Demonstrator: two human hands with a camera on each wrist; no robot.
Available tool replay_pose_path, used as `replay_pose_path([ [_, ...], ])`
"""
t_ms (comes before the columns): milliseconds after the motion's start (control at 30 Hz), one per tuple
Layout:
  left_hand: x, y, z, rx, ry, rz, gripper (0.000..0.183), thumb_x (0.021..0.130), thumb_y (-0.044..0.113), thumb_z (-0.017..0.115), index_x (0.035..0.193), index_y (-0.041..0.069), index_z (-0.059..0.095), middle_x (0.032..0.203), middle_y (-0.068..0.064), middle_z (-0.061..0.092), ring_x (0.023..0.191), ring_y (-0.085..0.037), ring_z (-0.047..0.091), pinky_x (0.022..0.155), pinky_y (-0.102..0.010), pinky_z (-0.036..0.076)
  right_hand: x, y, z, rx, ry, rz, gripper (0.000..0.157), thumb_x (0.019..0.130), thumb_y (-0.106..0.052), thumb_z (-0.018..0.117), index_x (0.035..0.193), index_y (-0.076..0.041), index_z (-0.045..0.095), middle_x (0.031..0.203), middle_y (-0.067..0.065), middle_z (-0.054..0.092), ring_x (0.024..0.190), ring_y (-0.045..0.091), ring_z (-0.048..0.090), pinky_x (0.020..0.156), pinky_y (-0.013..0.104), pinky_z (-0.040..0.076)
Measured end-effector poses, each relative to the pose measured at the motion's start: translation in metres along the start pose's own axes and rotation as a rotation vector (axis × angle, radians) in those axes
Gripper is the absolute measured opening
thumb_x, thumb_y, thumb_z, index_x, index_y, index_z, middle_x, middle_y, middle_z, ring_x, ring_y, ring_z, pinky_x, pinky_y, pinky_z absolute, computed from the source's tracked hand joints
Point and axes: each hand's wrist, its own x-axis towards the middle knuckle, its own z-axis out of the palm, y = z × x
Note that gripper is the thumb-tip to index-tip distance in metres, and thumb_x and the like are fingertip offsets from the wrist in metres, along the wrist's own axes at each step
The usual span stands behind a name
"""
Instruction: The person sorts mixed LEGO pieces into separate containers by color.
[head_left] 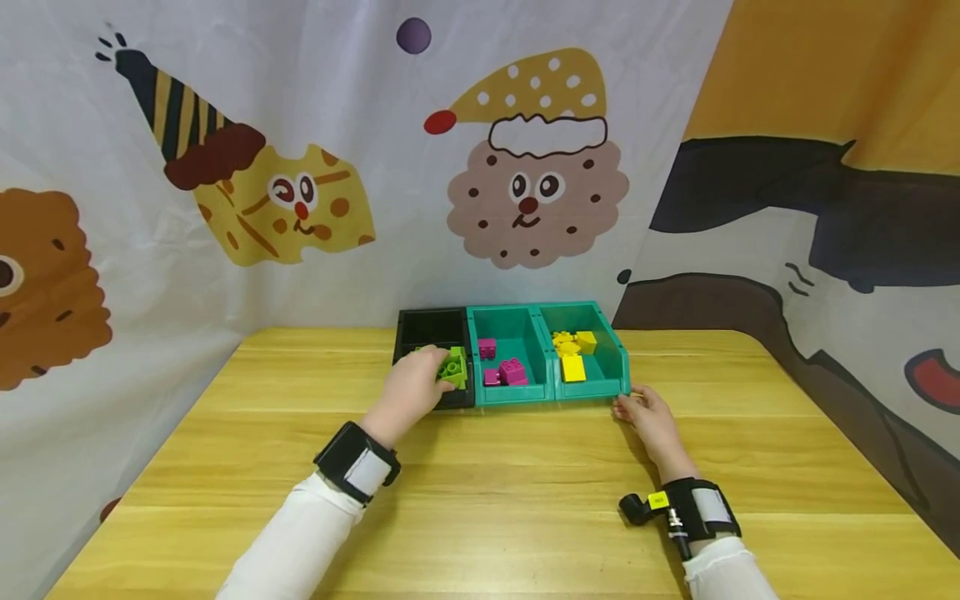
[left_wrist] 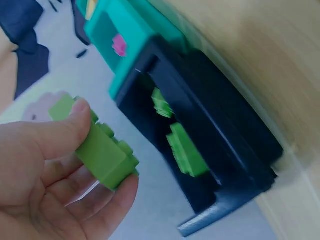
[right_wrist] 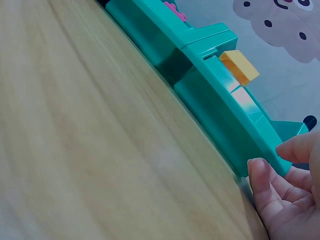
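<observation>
My left hand is over the black bin. In the left wrist view it pinches a green toy building block, thumb on one end and a fingertip at the other. More green blocks lie inside that bin. At the front right corner of the right-hand teal bin, my right hand grips the corner between thumb and fingers, as the right wrist view shows. Yellow blocks lie in this bin.
The middle teal bin holds a few magenta blocks. All three bins stand side by side at the back of the wooden table. Behind them hangs a cloth printed with cartoon figures.
</observation>
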Motion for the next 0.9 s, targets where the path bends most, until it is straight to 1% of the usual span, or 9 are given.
replay_pose_path([
  [133, 0.011, -0.007, 0.004, 0.035, 0.023, -0.027, 0.041, 0.080, 0.012, 0.075, 0.116, -0.002, 0.062, 0.109, -0.016, 0.064, 0.097, -0.030, 0.064, 0.086, -0.039, 0.052, 0.000, 0.000, 0.000, -0.001, 0.000, 0.000, 0.044, 0.100, -0.016, 0.044, 0.135, 0.009, 0.035, 0.100, 0.010, 0.060, 0.075, -0.003, 0.059, 0.072, 0.012, 0.049],
  [300, 0.022, -0.014, 0.008, 0.073, 0.019, -0.059, 0.039, 0.082, 0.004, 0.071, 0.119, -0.003, 0.060, 0.110, -0.017, 0.062, 0.100, -0.030, 0.062, 0.087, -0.038, 0.051, 0.000, -0.001, 0.000, -0.005, 0.003, 0.005, 0.044, 0.100, -0.015, 0.044, 0.135, 0.009, 0.034, 0.101, 0.013, 0.060, 0.075, -0.003, 0.059, 0.072, 0.013, 0.049],
  [467, 0.028, -0.020, 0.013, 0.098, -0.020, -0.084, 0.036, 0.087, -0.005, 0.060, 0.123, -0.001, 0.058, 0.115, -0.018, 0.060, 0.107, -0.031, 0.059, 0.092, -0.039, 0.049, -0.001, -0.002, 0.000, -0.015, 0.001, 0.003, 0.044, 0.100, -0.016, 0.044, 0.135, 0.009, 0.035, 0.103, 0.015, 0.060, 0.076, -0.002, 0.059, 0.073, 0.013, 0.049],
  [600, 0.034, -0.023, 0.017, 0.115, -0.052, -0.077, 0.038, 0.089, -0.009, 0.053, 0.126, -0.001, 0.056, 0.120, -0.019, 0.058, 0.113, -0.031, 0.055, 0.095, -0.039, 0.047, -0.001, -0.002, 0.000, -0.011, -0.001, 0.003, 0.044, 0.100, -0.015, 0.044, 0.135, 0.009, 0.034, 0.102, 0.013, 0.060, 0.075, -0.002, 0.059, 0.073, 0.013, 0.049],
  [767, 0.040, -0.025, 0.022, 0.150, -0.091, -0.058, 0.042, 0.090, -0.009, 0.052, 0.131, 0.000, 0.053, 0.124, -0.019, 0.056, 0.116, -0.033, 0.052, 0.097, -0.039, 0.045, -0.002, -0.003, 0.000, -0.010, -0.002, 0.007, 0.045, 0.100, -0.015, 0.044, 0.136, 0.010, 0.033, 0.100, 0.012, 0.060, 0.075, -0.002, 0.059, 0.072, 0.013, 0.048],
  [900, 0.042, -0.027, 0.027, 0.175, -0.133, -0.055, 0.038, 0.094, -0.004, 0.049, 0.131, 0.001, 0.053, 0.125, -0.020, 0.055, 0.116, -0.034, 0.050, 0.097, -0.041, 0.045, -0.001, -0.003, 0.000, -0.024, -0.002, 0.011, 0.044, 0.100, -0.016, 0.044, 0.135, 0.009, 0.034, 0.102, 0.013, 0.060, 0.076, -0.002, 0.059, 0.072, 0.012, 0.048],
])
